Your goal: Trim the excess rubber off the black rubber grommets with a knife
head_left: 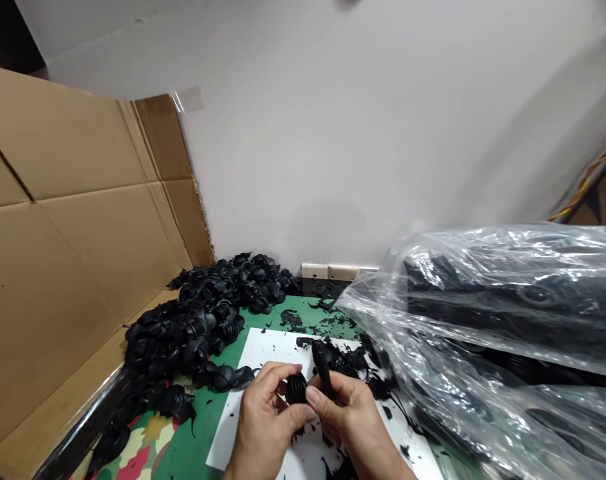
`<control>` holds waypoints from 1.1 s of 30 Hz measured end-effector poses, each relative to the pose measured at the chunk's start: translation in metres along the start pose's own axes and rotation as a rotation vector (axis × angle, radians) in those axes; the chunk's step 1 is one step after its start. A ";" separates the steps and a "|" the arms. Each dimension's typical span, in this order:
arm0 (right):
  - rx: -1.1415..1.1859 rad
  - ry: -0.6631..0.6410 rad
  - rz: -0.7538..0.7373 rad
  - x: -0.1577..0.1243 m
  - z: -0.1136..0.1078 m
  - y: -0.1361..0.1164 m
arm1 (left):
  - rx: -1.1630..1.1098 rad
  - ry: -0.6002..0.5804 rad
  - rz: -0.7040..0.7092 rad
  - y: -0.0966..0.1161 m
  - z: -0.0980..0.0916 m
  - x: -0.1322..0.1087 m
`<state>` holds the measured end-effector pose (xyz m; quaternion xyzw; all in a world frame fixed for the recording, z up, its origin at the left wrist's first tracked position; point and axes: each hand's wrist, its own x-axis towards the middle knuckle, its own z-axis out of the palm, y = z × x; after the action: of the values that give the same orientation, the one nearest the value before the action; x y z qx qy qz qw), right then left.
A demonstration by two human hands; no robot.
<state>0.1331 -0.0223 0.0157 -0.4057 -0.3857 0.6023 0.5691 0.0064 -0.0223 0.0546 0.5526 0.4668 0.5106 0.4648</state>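
My left hand (265, 417) is closed round a small black ribbed bellows (297, 388), its thumb and fingers on the two sides. Close against it, my right hand (350, 410) pinches a long black piece (321, 363) that sticks up between thumb and forefinger. Whether that piece is a tool or a rubber strip, I cannot tell. My right thumb tip meets the right side of the bellows. Both hands are above a white sheet (253, 347) strewn with black rubber scraps (345, 360).
Black ribbed rubber parts (197, 327) are heaped at the left, beside a tall cardboard sheet (83, 167). A clear plastic bag (483, 300) of black parts fills the right. Green table covering (273, 317) lies under the sheet; a white wall (357, 133) stands behind.
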 end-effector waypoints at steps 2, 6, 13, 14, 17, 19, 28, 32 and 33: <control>0.018 -0.012 0.024 0.000 0.000 0.002 | -0.069 0.003 -0.011 -0.003 -0.002 0.002; 0.052 0.014 0.082 -0.006 0.001 -0.006 | -0.145 0.020 -0.095 -0.010 -0.008 0.005; 0.071 0.044 0.136 -0.013 0.006 -0.019 | -0.088 0.082 -0.031 -0.010 -0.009 0.004; 0.067 0.043 0.138 -0.013 0.007 -0.019 | -0.074 0.083 -0.017 -0.009 -0.009 0.004; 0.044 0.034 0.137 -0.013 0.008 -0.016 | -0.036 0.083 0.021 -0.008 -0.009 0.004; 0.014 0.034 0.107 -0.012 0.006 -0.016 | -0.013 0.093 0.033 -0.008 -0.010 0.005; -0.200 0.177 -0.148 -0.013 -0.020 -0.046 | 0.124 0.133 0.122 -0.007 -0.012 0.004; -0.233 0.164 -0.254 -0.017 -0.015 -0.043 | 0.153 0.129 0.103 -0.006 -0.010 0.002; -0.209 0.172 -0.275 -0.018 -0.012 -0.040 | 0.154 0.127 0.098 -0.006 -0.010 0.001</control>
<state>0.1594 -0.0381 0.0492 -0.4561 -0.4479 0.4385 0.6317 -0.0037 -0.0201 0.0497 0.5754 0.5057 0.5293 0.3647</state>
